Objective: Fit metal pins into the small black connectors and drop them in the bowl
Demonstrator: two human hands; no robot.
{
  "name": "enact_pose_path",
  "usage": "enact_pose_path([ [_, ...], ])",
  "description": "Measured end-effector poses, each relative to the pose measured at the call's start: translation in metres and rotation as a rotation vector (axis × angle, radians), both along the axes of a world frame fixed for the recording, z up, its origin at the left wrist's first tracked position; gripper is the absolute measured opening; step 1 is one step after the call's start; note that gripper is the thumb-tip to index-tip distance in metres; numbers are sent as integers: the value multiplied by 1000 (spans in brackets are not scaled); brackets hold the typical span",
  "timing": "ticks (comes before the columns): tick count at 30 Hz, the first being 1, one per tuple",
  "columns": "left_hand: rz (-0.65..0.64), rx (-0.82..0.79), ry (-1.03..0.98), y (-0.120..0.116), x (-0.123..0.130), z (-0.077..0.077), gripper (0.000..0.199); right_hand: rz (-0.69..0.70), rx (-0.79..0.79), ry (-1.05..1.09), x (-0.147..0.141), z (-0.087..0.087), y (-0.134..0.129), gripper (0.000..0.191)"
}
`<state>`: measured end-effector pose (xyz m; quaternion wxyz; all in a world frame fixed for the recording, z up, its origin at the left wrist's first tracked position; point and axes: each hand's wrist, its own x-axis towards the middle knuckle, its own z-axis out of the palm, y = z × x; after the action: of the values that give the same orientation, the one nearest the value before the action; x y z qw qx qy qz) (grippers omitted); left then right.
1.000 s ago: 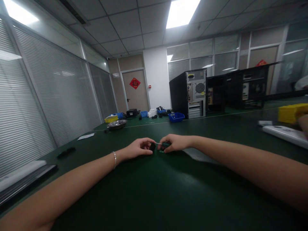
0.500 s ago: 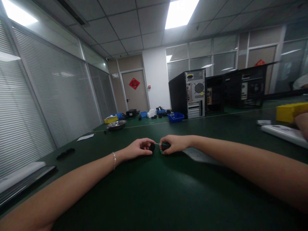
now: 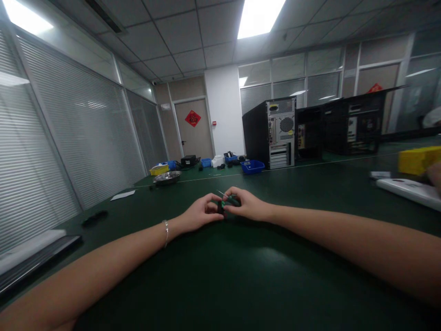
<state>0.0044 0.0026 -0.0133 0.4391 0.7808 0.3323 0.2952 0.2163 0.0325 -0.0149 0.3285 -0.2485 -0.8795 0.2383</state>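
Note:
Over the middle of the dark green table (image 3: 272, 280), my left hand (image 3: 204, 212) pinches a small black part (image 3: 220, 208) between thumb and fingers. My right hand (image 3: 248, 205) faces it from the right, with a screwdriver (image 3: 234, 201) held in its fingers. The screwdriver's thin metal shaft points up and to the left, above the black part. A small green piece (image 3: 223, 203) shows between the fingertips of both hands, against the black part. Its exact shape is too small to tell.
A metal bowl (image 3: 167, 178), a yellow tray (image 3: 159, 170) and a blue tray (image 3: 252, 167) stand farther back. Computer cases (image 3: 280, 133) line the back right. At the right edge, another person's hand is by a yellow box (image 3: 418, 161) and a white device (image 3: 409, 192).
My right hand has turned, so the screwdriver's shaft now points up-left instead of straight at the black part. The green piece has moved left against the black part. My left hand has shifted slightly right.

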Motion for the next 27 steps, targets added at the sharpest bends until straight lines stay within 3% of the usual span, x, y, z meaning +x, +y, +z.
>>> enact_pose_path([
  [12,40,126,36,-7,3,5,43,25,63,42,-3,0,-7,27],
  [21,-8,-70,-176,-4,6,4,40,-21,148,93,-5,3,-15,20],
  [27,57,-6,-235,-1,11,-2,34,-18,238,114,-7,2,-17,21],
])
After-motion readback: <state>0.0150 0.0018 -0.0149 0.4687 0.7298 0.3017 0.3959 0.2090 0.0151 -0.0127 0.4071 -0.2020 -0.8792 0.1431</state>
